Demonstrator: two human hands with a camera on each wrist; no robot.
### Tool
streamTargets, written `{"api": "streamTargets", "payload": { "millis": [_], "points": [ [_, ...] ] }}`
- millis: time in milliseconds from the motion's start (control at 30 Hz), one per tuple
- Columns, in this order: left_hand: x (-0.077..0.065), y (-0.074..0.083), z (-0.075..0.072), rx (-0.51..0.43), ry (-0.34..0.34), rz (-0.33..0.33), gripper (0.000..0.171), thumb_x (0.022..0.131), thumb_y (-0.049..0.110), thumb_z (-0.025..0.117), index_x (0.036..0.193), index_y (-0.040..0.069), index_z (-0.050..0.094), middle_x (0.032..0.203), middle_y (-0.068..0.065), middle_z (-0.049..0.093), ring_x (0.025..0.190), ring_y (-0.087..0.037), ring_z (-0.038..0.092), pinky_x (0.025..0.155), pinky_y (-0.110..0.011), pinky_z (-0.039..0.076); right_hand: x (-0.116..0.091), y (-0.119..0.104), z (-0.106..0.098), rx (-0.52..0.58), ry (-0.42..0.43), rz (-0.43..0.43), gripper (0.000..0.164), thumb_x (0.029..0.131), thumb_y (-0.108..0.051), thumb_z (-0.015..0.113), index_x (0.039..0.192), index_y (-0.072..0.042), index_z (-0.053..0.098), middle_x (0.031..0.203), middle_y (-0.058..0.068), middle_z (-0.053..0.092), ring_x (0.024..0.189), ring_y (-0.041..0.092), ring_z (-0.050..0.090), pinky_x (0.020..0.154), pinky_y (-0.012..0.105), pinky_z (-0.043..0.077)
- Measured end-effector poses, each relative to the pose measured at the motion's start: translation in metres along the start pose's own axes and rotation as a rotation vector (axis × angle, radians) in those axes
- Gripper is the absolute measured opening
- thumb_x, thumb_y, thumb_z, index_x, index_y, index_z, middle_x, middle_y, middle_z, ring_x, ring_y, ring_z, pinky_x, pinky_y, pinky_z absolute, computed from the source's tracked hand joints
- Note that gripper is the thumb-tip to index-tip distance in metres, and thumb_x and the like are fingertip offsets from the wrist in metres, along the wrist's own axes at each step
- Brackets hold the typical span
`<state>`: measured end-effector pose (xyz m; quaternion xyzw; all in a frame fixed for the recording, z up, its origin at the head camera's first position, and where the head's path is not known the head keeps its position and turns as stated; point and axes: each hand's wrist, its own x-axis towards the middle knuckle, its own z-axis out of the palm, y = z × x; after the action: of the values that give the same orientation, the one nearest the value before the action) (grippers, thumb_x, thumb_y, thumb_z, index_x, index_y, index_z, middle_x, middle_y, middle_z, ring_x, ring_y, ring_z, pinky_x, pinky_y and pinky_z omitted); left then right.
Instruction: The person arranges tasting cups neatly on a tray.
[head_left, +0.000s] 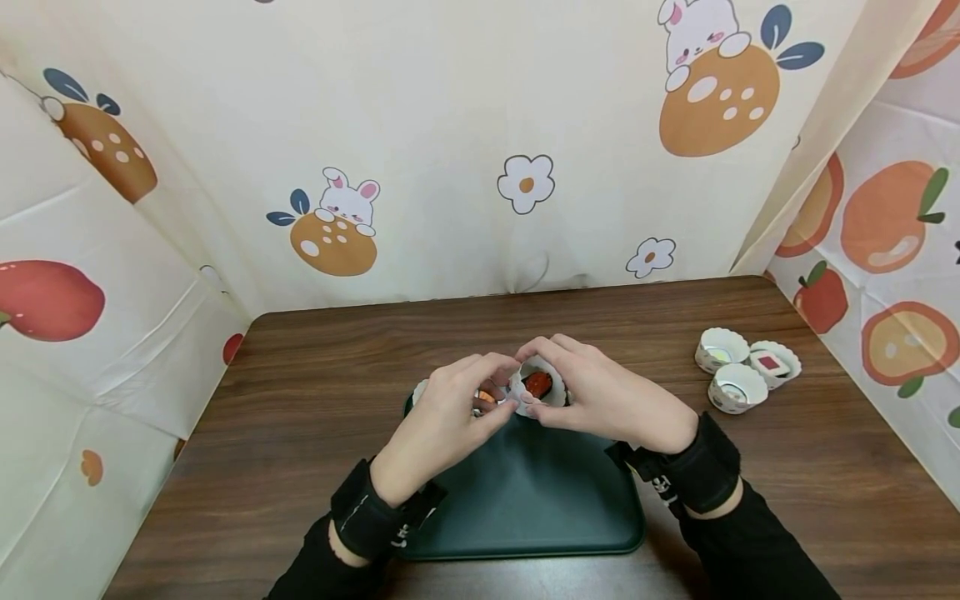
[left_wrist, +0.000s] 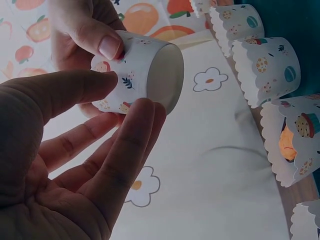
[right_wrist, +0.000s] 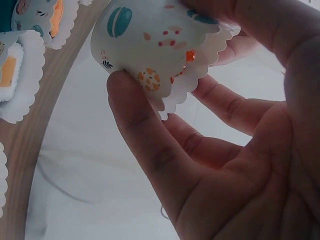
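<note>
1. Left hand: centre of the head frame; thumb and fingertips narrowed in a light pinch on wall and base edge of a printed paper cup.
2. Right hand: just right of centre, same frame; thumb and fingers curled about the same cup from the opposite side.
3. Held cup: between both hands, near the far end of a dark green tray; scalloped mouth toward the head camera, base exposed and raised in the left wrist frame; exact tilt hard to tell.
4. Dark red-brown piece: inside the held cup.
5. Row of cups: right side of the left wrist frame, well apart from the held cup; orange piece in one.
6. Three-cup cluster: right of the head frame, on the bench, outside the tray.
7. Step in hand, by judgement: two-handed steadying of a filled cup, not yet set down.
8. Next move, by judgement: calls for a level mouth, even light pressure against denting the paper, clearance from neighbouring rims, and release only with the base supported.
</note>
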<state>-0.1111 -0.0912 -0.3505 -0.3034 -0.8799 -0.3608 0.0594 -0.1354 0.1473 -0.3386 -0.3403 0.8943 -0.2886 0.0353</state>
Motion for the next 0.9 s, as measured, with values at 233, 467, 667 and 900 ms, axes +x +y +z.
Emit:
{"api": "streamTargets", "payload": {
  "millis": [233,467,667,900],
  "points": [
    [0.0007,-0.0021,0.0002,0.001,0.006,0.008,0.031,0.093,0.011,0.085,0.121,0.008,0.073,0.102,-0.005,0.075,0.083,-0.011,0.075,0.077,-0.019,0.062,-0.0002,0.0004,0.0005,0.017,-0.013,-0.005,0.053,0.094,-0.028,0.084,0.140,-0.014,0.061,0.128,0.007,0.067,0.103,0.016,0.063,0.084,0.033,0.059],
    [0.0007,-0.0039,-0.0043,-0.013,-0.005,-0.023,0.038,0.093,0.010,0.084,0.128,0.008,0.070,0.107,-0.005,0.078,0.086,-0.014,0.077,0.076,-0.019,0.062,0.0001,0.0028,-0.0014,0.046,-0.016,-0.037,0.068,0.089,-0.011,0.088,0.148,-0.013,0.056,0.132,0.009,0.065,0.108,0.019,0.067,0.088,0.041,0.062],
    [0.0001,-0.0036,-0.0066,-0.040,-0.020,-0.057,0.048,0.090,0.010,0.085,0.134,0.009,0.067,0.107,-0.005,0.080,0.086,-0.013,0.077,0.074,-0.018,0.060,0.0007,0.0047,-0.0040,0.067,-0.018,-0.056,0.069,0.090,-0.006,0.086,0.150,-0.013,0.054,0.137,0.010,0.065,0.114,0.022,0.069,0.089,0.037,0.062],
    [0.0008,-0.0059,-0.0062,-0.097,-0.028,-0.057,0.052,0.088,0.009,0.086,0.136,0.011,0.065,0.110,-0.005,0.079,0.096,-0.014,0.077,0.078,-0.026,0.065,0.0016,0.0063,-0.0043,0.111,0.003,-0.069,0.063,0.090,0.001,0.083,0.146,-0.010,0.056,0.135,0.010,0.066,0.112,0.019,0.073,0.089,0.032,0.063]
  ]
}}
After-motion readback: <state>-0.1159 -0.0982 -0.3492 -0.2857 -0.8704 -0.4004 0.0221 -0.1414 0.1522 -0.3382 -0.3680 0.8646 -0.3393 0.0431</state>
